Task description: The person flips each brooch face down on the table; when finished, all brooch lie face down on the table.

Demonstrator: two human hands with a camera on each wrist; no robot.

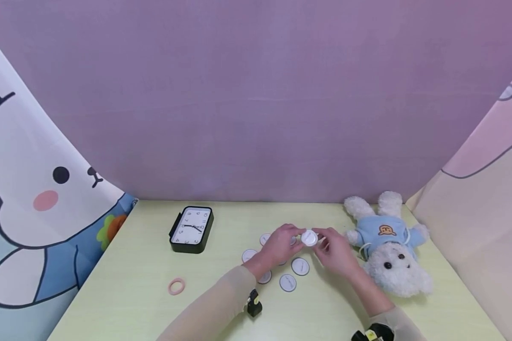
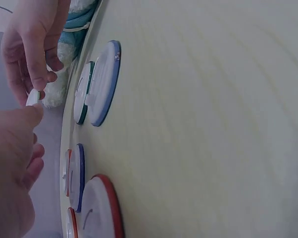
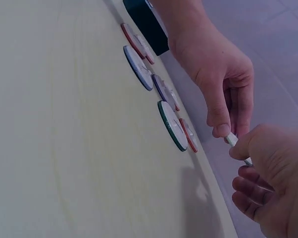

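Observation:
Above the table, a small white round disc is pinched at its edges by both hands. My left hand has it from the left, my right hand from the right. The disc appears nearly edge-on in the left wrist view, and the right wrist view also shows the disc between both thumbs and fingers. Several similar discs lie flat below, among them one with a green rim and one with a red rim. My left hand and forearm partly cover some of them.
A black-framed clock lies face up at the back left. Nearer the front is a pink ring. On the right lies a white plush toy in a blue shirt. A purple backdrop rises behind the pale table.

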